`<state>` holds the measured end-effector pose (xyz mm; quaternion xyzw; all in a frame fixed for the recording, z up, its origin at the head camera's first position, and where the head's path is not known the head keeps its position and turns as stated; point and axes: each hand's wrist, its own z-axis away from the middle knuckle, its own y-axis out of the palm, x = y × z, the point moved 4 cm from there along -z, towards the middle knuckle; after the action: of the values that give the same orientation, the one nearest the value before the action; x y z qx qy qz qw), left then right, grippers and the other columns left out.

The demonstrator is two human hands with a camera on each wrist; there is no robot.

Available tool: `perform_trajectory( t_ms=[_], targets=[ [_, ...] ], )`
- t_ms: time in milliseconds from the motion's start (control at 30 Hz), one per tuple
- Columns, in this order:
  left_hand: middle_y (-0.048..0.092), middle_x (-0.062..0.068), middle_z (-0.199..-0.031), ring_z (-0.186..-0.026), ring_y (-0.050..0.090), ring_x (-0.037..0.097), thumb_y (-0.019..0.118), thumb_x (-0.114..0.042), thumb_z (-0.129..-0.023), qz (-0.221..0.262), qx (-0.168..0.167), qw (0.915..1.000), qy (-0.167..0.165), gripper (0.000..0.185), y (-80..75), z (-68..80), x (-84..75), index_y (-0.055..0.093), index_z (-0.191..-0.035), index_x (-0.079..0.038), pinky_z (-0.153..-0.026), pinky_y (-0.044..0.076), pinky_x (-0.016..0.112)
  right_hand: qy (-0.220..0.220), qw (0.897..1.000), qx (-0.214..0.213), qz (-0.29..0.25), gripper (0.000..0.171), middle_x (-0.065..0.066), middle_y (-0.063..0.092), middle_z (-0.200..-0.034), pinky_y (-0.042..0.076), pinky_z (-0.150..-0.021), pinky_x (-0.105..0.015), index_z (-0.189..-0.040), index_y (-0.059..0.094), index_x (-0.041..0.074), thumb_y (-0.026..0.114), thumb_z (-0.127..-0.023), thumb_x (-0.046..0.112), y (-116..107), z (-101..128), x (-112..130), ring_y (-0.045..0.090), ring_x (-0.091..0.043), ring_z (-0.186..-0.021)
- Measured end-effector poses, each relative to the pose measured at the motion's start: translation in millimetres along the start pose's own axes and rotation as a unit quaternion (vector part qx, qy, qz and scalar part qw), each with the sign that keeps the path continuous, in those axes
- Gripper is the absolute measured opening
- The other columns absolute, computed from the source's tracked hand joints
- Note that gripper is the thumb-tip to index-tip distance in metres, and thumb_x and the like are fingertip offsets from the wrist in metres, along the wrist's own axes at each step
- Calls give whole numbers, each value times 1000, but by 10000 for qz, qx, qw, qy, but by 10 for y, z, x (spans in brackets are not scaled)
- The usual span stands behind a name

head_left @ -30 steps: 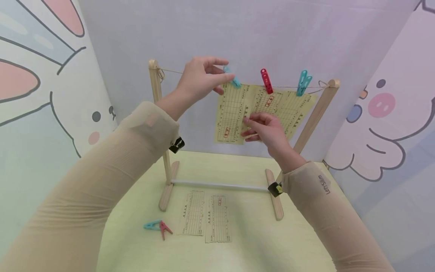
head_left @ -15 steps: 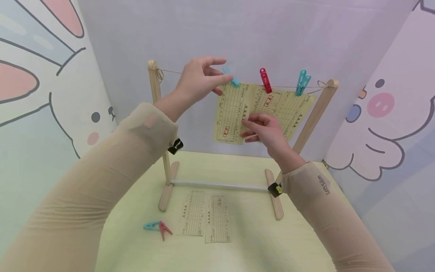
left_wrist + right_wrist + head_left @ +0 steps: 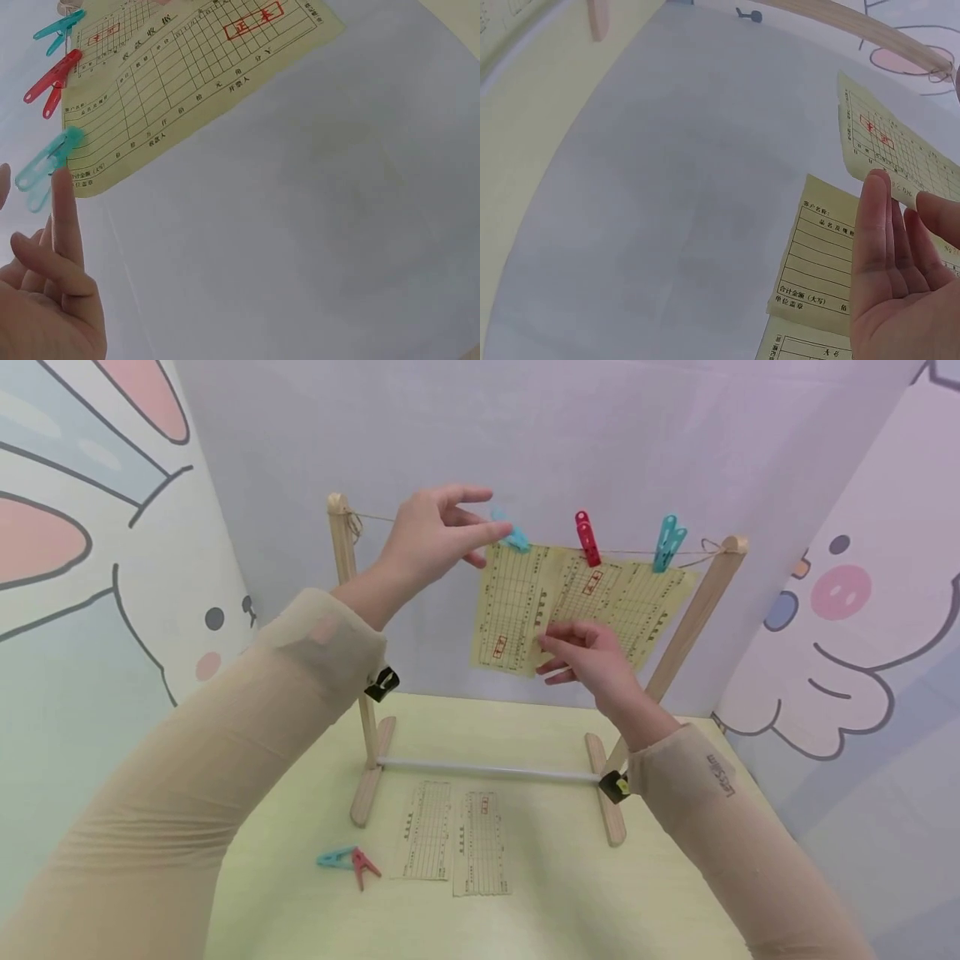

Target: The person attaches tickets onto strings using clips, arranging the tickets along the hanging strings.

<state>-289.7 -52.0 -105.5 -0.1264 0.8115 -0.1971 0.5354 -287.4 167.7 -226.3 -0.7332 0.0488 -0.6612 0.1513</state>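
Note:
My left hand [image 3: 444, 531] is raised to the leftmost clothespin, a light blue one [image 3: 516, 539], with fingers spread and thumb at its handle. In the left wrist view, one straight fingertip reaches that clothespin's handles [image 3: 41, 165]. The clothespin clips a yellow printed receipt slip [image 3: 510, 610] to a string. My right hand [image 3: 592, 652] is at this slip's right edge. In the right wrist view, its thumb and index fingertip stand apart and overlap the slip's edge [image 3: 885, 142]. More yellow slips [image 3: 633, 610] hang to the right, under a red clothespin [image 3: 588, 539] and a blue clothespin [image 3: 668, 543].
The string runs between the wooden posts [image 3: 690, 618] of a rack, joined low by a pale rod [image 3: 487, 768]. Two receipt slips, left [image 3: 425, 831] and right [image 3: 483, 843], lie on the yellow table. Beside them lie a blue clothespin [image 3: 335, 857] and a red clothespin [image 3: 362, 865].
My right hand has slid a little down along the slip's edge. My left hand has drawn slightly to the left. The clothespins and the hung slips stay in place.

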Motion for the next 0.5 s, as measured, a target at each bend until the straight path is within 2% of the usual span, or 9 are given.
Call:
perform_trajectory(
  t_ms=[133, 300, 500],
  targets=[
    [73, -1, -119, -84, 73, 17, 72, -42, -89, 68, -147, 9999, 9, 57, -44, 21, 2, 54, -141, -24, -101, 44, 35, 8, 9997, 69, 217, 35, -11, 68, -115, 61, -73, -31, -126, 61, 3, 63, -98, 24, -8, 26, -43, 73, -15, -80],
    [73, -1, -119, -79, 73, 14, 72, -41, -89, 235, -275, 9993, 16, 55, -88, 63, -4, 56, -139, -24, -101, 45, 35, 123, 9994, 176, 277, 34, -11, 69, -113, 61, -74, -31, -125, 62, 5, 63, -98, 25, -13, 47, -127, 74, -19, -83],
    [74, 2, -114, -76, 72, 12, 74, -38, -89, 545, -618, 9966, 57, 47, -143, 141, 18, 63, -132, -23, -75, 42, 27, 267, 9988, 227, 333, 37, -12, 70, -114, 61, -73, -31, -126, 59, 1, 63, -98, 25, -14, 67, -215, 74, -20, -84]
  ],
)
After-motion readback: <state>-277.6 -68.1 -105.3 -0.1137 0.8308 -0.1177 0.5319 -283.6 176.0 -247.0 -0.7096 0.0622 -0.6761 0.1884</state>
